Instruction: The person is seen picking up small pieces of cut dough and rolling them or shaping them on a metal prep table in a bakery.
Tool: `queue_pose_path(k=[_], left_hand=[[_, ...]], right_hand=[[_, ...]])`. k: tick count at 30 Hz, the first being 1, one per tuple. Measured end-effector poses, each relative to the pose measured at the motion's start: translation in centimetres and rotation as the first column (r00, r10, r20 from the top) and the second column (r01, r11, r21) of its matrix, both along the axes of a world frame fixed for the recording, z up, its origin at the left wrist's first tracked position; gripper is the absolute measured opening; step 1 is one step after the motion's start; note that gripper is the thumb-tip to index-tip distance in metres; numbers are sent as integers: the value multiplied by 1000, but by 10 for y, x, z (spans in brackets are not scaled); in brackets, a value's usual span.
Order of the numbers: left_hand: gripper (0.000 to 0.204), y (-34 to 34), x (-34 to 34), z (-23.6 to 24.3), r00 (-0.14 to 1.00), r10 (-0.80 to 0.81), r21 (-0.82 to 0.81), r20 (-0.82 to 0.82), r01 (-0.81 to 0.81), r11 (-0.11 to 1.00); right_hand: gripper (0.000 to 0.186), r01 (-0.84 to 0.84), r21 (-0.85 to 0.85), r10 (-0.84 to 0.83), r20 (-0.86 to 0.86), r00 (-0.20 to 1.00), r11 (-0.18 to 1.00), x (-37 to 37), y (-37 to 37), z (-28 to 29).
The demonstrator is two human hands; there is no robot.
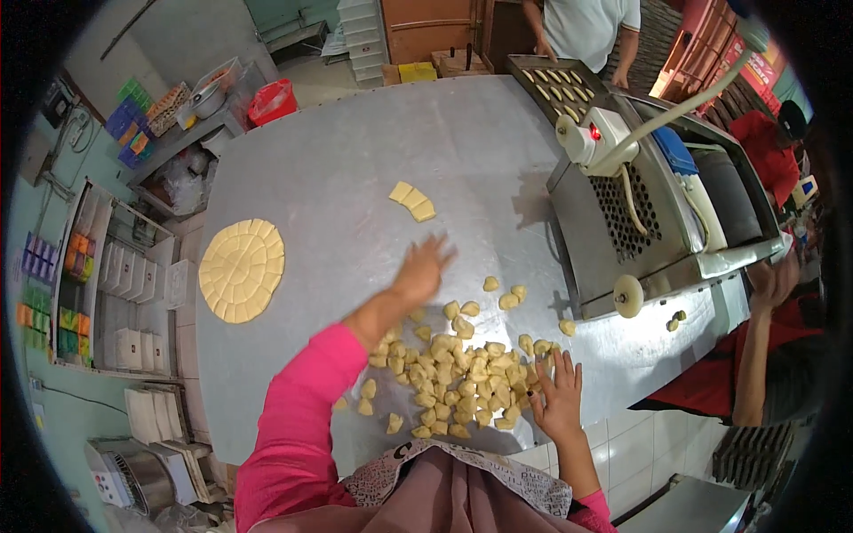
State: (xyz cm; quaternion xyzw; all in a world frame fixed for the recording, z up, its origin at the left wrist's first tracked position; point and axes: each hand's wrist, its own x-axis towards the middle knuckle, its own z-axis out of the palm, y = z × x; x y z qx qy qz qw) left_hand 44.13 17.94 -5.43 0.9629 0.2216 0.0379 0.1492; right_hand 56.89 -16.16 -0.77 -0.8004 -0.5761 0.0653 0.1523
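Note:
A heap of small yellow dough pieces (475,377) lies on the metal table (333,160) close in front of me. My right hand (559,401) rests at the heap's right edge, fingers spread and touching the outer pieces. My left hand (425,268) is over the table beyond the heap, slightly blurred, with fingers stretched out and nothing visible in them. Just past its fingertips lies a short curved strip of cut dough (412,202). Farther left is a flat round of dough (242,271), scored into many sections.
A metal dough machine with rollers (640,218) stands on the table's right side. Behind it, a person in white (591,31) is by a tray of shaped dough (560,89). Another person's hand (773,282) is at the machine's near right corner. A red bag (273,102) sits beyond the far-left corner.

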Motion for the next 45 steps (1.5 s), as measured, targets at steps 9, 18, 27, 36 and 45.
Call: queue_pose_path(k=[9, 18, 27, 36, 45], left_hand=[[36, 167, 45, -4, 890, 253, 243, -379, -167, 955], [21, 101, -48, -19, 863, 504, -552, 37, -403, 730], [17, -150, -118, 76, 999, 25, -917, -37, -43, 396], [17, -153, -129, 53, 992, 99, -887, 81, 26, 460], [58, -49, -18, 12, 996, -62, -109, 62, 68, 992]], right_hand=[[50, 51, 40, -39, -254, 966, 998, -8, -4, -21], [44, -161, 212, 207, -215, 955, 964, -31, 42, 3], [50, -475, 94, 479, -300, 825, 875, -98, 70, 13], [18, -531, 75, 528, -289, 798, 844, -69, 43, 39], [51, -94, 25, 96, -67, 993, 995, -3, 9, 2]])
